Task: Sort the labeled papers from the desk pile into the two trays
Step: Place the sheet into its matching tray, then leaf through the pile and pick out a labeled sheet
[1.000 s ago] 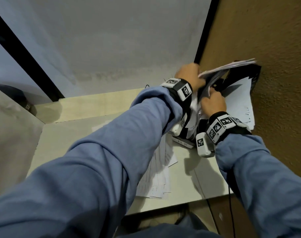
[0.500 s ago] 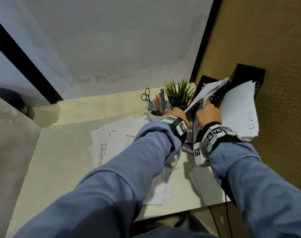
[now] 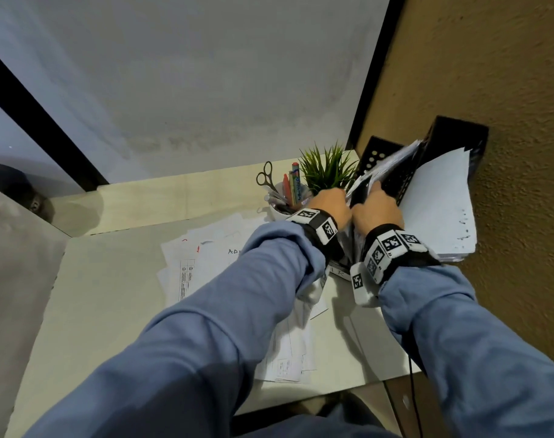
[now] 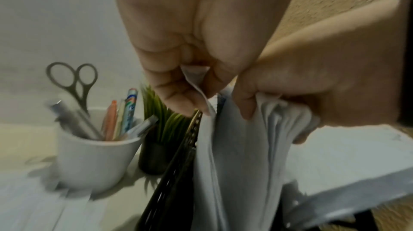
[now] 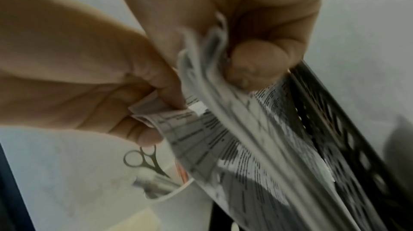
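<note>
— White sheets: who is gripping them?
— Both. The left hand (image 4: 190, 44) is pinching one sheet's corner, and the right hand (image 5: 252, 28) is curling its fingers round a thick bundle of papers (image 5: 241, 146), just beside it.
— Where is the bundle sitting?
— It is standing on edge in the lower black tray (image 3: 375, 153). The upper black tray (image 3: 458, 134) is holding a blank stack (image 3: 439, 210).
— And the pile?
— The desk pile (image 3: 203, 263) is lying spread under the left sleeve, near a white cup (image 4: 93, 160) with scissors (image 4: 73, 83), pens and a small plant (image 3: 327, 169) beside it.
</note>
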Available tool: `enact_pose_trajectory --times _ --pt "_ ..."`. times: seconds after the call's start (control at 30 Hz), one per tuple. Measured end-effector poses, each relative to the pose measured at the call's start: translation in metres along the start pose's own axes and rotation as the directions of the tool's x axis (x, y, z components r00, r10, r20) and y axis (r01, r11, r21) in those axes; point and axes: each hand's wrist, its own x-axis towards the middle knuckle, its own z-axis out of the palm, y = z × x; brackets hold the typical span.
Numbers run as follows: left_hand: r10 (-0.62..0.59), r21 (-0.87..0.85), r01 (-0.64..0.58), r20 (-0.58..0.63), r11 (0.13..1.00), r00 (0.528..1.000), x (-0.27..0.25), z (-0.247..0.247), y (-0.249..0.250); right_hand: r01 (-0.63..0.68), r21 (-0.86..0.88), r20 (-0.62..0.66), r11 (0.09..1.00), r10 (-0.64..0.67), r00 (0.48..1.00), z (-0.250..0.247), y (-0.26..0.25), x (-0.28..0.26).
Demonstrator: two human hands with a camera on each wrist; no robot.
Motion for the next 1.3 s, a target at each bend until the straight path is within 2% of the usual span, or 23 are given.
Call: enact_pose_trajectory --times 0.1,0.2,0.27,0.33,0.4,0.47,0.53,0.57,0.63,0.73,0.87,0.97,1.03,1.13,1.2,1.23,1.3 --pt "0.022 -0.023 -0.021 0.06 1.0 0.998 -0.008 0.012 -0.013 -0.029 0.013 0.074 0.999 0.028 0.997 0.009 0.001 -0.003" --pt "0.023 -0.268 -0.027 -0.018 0.963 1.0 -0.027 0.009 -0.029 0.024 0.052 0.014 0.998 -0.025 1.0 0.0 -0.003 -0.005" --pt "-0.075 -0.414 0.043 -0.063 0.909 0.995 -0.04 0.004 -0.053 0.105 0.099 -0.103 0.99 -0.095 0.99 -0.01 -0.009 -0.01" --pt "-0.221 -0.44 0.157 -0.098 0.884 0.97 -0.052 0.003 -0.098 0.223 0.211 -0.197 0.952 -0.182 0.963 -0.016 -0.015 -0.025" --pt "-0.398 -0.324 0.347 -0.106 0.88 0.911 -0.065 0.006 -0.153 0.349 0.335 -0.201 0.875 -0.296 0.934 -0.008 -0.021 -0.047" --pt "-0.575 -0.179 0.556 -0.077 0.812 0.815 -0.085 0.014 -0.205 0.4 0.366 -0.111 0.84 -0.387 0.915 0.016 -0.024 -0.067" --pt "-0.698 -0.1 0.691 -0.084 0.716 0.711 -0.109 0.025 -0.237 0.345 0.341 0.056 0.874 -0.385 0.921 0.054 -0.018 -0.08" --pt "-0.731 -0.099 0.724 -0.103 0.683 0.675 -0.121 0.031 -0.246 0.286 0.324 0.148 0.902 -0.347 0.926 0.075 -0.012 -0.084" --pt "-0.756 -0.12 0.747 -0.144 0.654 0.638 -0.138 0.043 -0.256 0.113 0.297 0.319 0.948 -0.21 0.924 0.109 -0.001 -0.091" --pt "-0.761 -0.119 0.752 -0.121 0.648 0.637 -0.15 0.053 -0.26 -0.13 0.273 0.46 0.953 -0.01 0.888 0.137 0.006 -0.103" --pt "-0.743 -0.262 0.707 -0.067 0.657 0.666 -0.154 0.057 -0.262 -0.216 0.223 0.492 0.951 0.081 0.867 0.162 0.007 -0.107" --pt "-0.685 -0.397 0.595 -0.131 0.699 0.717 -0.156 0.057 -0.258 -0.198 0.241 0.422 0.95 0.082 0.903 0.17 0.007 -0.105" --pt "-0.653 -0.529 0.487 -0.182 0.695 0.735 -0.157 0.059 -0.254 -0.217 0.285 0.403 0.934 0.089 0.911 0.174 0.008 -0.1" --pt "-0.644 -0.745 0.353 -0.132 0.566 0.754 -0.158 0.061 -0.254 -0.255 0.51 0.379 0.821 0.052 0.924 0.18 0.012 -0.094" --pt "-0.638 -0.853 0.303 -0.044 0.425 0.769 -0.157 0.062 -0.254 -0.371 0.591 0.425 0.716 0.115 0.898 0.173 0.012 -0.091" --pt "-0.63 -0.88 0.294 -0.008 0.373 0.777 -0.157 0.061 -0.251 -0.409 0.578 0.44 0.706 0.152 0.885 0.182 0.011 -0.084" --pt "-0.622 -0.867 0.315 0.007 0.386 0.783 -0.157 0.055 -0.242 -0.504 0.466 0.525 0.727 0.231 0.819 0.18 0.011 -0.081"
